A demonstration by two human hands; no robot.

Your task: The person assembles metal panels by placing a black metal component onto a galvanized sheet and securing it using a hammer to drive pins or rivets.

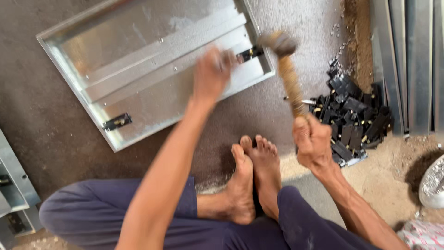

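My right hand (313, 141) is shut on the wooden handle of a hammer (287, 69), whose blurred head hovers over the right edge of a shallow grey metal panel (138, 60) lying on the floor. My left hand (212, 74), blurred, rests on the panel close to a small black-and-brass fitting (247, 54) at that edge; whether its fingers pinch anything I cannot tell. Another black fitting (117, 122) sits on the panel's near edge. I sit cross-legged with bare feet (252, 180) just below the panel.
A heap of small black fittings (354, 118) lies on the floor to the right. Grey metal strips (416, 60) lean at the far right. More metal parts (14, 185) sit at the left edge. A shiny crumpled bag (432, 183) is at lower right.
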